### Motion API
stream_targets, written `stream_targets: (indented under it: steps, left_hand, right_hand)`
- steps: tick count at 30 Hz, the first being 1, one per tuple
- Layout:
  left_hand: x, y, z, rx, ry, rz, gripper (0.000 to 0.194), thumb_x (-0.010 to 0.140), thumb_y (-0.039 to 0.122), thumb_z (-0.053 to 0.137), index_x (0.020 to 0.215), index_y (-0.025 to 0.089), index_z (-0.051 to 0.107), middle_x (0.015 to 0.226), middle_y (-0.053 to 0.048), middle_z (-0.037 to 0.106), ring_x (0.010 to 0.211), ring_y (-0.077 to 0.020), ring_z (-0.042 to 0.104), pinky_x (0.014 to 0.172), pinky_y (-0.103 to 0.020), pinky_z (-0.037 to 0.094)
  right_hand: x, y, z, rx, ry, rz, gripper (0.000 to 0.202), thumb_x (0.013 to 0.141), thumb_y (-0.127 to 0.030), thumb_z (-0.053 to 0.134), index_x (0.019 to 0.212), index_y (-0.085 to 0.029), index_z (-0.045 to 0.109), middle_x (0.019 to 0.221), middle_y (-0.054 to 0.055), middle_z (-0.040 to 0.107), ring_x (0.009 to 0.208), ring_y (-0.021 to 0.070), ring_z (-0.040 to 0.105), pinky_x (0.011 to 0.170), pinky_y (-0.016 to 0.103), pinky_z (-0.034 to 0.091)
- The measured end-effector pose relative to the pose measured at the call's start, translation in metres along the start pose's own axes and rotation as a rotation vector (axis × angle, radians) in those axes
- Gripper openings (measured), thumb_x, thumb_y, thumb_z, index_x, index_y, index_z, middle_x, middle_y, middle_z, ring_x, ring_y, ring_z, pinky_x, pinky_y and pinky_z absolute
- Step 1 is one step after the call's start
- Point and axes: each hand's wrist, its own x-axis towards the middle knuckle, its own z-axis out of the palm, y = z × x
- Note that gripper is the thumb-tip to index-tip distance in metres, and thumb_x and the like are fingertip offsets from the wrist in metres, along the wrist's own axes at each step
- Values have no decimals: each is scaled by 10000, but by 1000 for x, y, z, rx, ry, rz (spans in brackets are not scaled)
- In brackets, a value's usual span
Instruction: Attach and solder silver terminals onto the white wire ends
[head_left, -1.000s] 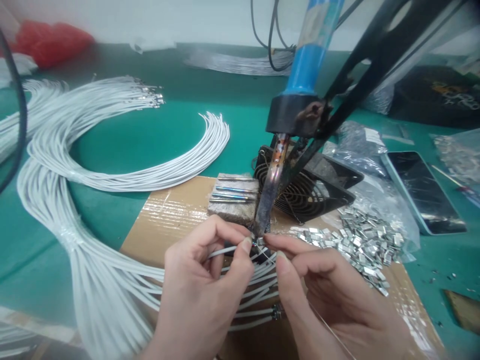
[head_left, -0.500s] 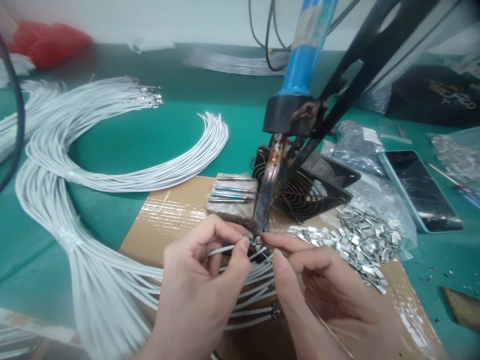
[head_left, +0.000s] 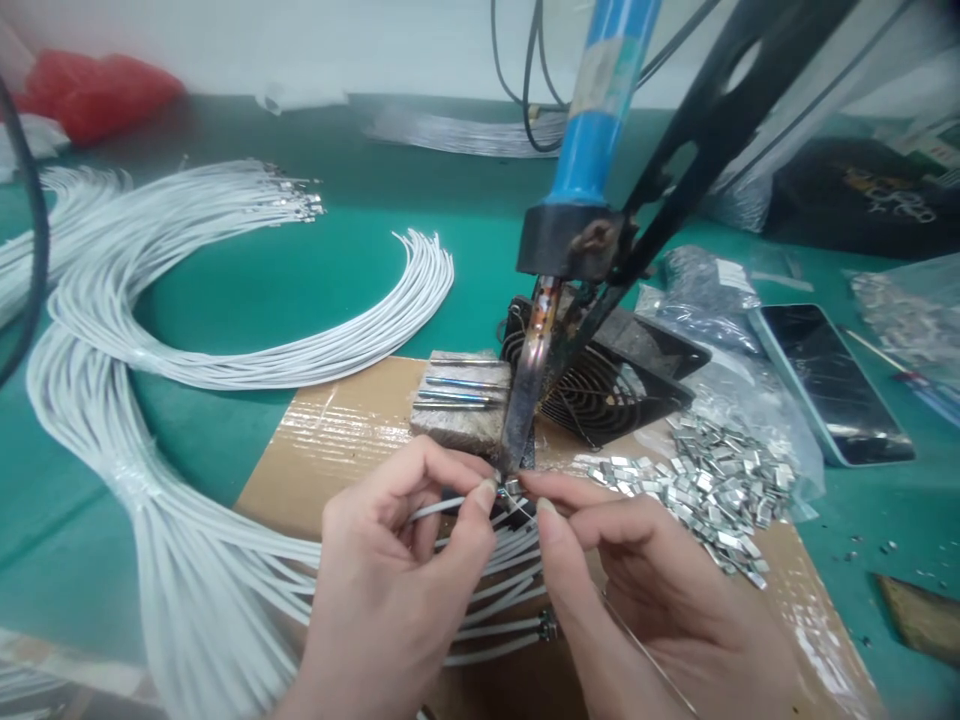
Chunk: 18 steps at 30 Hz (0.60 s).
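Observation:
My left hand (head_left: 397, 590) pinches the end of a thin white cable (head_left: 439, 508) between thumb and forefinger, holding it at the tip of the soldering iron (head_left: 529, 395). The iron, with a blue handle (head_left: 596, 110), hangs fixed in a black stand. My right hand (head_left: 660, 600) pinches a thin solder wire (head_left: 637, 645) and feeds its end to the same tip, where a small metal terminal (head_left: 511, 487) sits. More white cables (head_left: 495, 580) lie under both hands on a taped cardboard sheet (head_left: 337, 430).
Big bundles of white cables (head_left: 187, 330) curve across the green table at left. A sponge block (head_left: 461, 405) and a black fan (head_left: 607, 370) sit behind the iron. A pile of metal terminals (head_left: 712, 485) lies right, beside a phone (head_left: 825, 380) and plastic bags.
The view has shifted slightly left and up. Both hands stay pinched at the iron tip, with hardly any movement.

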Motion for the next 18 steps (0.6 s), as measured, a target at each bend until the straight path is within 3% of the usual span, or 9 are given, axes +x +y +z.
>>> stream_targets:
  steps: [10,18]
  left_hand:
    - [0,0,-1,9,-5,21,148,802,219,681,656,221,656,708,28,688,782,-148,659,490,-211,338]
    - [1,-1,-1,10,-12,31,152,805,199,684,656,214,664,716,34,707,711,-115,632,497,-180,362]
  right_hand:
    - [-1,2,3,-35,49,-19,213,871,-242,770,692,-217,657,972,26,817,761,144,773,718,198,587]
    - [-2,3,2,-11,37,-15,193,871,-233,773,713,-231,663,982,-4,813,801,148,781,753,206,582]
